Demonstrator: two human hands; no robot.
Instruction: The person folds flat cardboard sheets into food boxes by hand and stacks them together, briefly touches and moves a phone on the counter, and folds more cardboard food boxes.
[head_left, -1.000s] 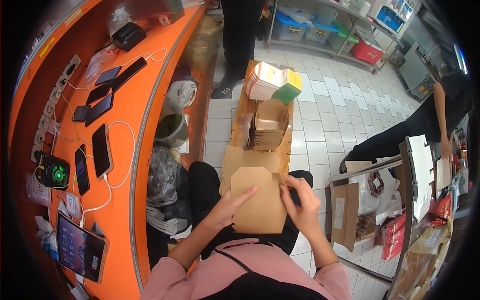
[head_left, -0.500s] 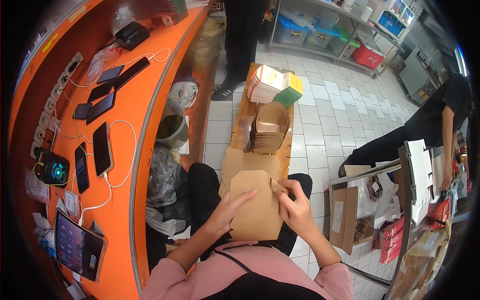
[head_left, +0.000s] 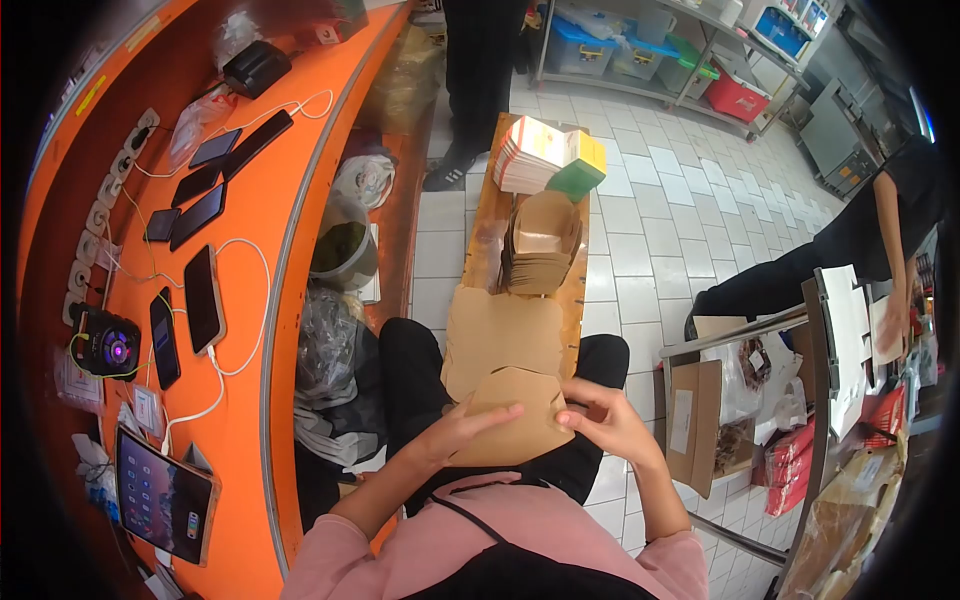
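A brown cardboard piece [head_left: 515,440], partly folded, is held above my lap. My left hand [head_left: 462,432] grips its left side, thumb lying across the face. At its right edge, my right hand [head_left: 603,422] pinches a folded corner. Just beyond lie flat brown cardboard sheets [head_left: 505,330] on the near end of a wooden bench [head_left: 572,320]. Behind them stands a nested stack of folded brown trays [head_left: 543,245]. White-and-red cartons [head_left: 530,155] and a green-and-yellow box [head_left: 582,168] sit at the bench's far end.
On the left, an orange counter [head_left: 250,420] holds phones, cables and a tablet [head_left: 165,495]. A bucket [head_left: 343,250] stands between counter and bench. A metal rack [head_left: 740,335] with a cardboard box [head_left: 692,425] is at right. One person [head_left: 480,80] stands ahead, another [head_left: 850,235] at right.
The held cardboard has tilted and folded, so less of its face shows. My right hand has moved slightly lower at its right edge. The person at right has moved an arm.
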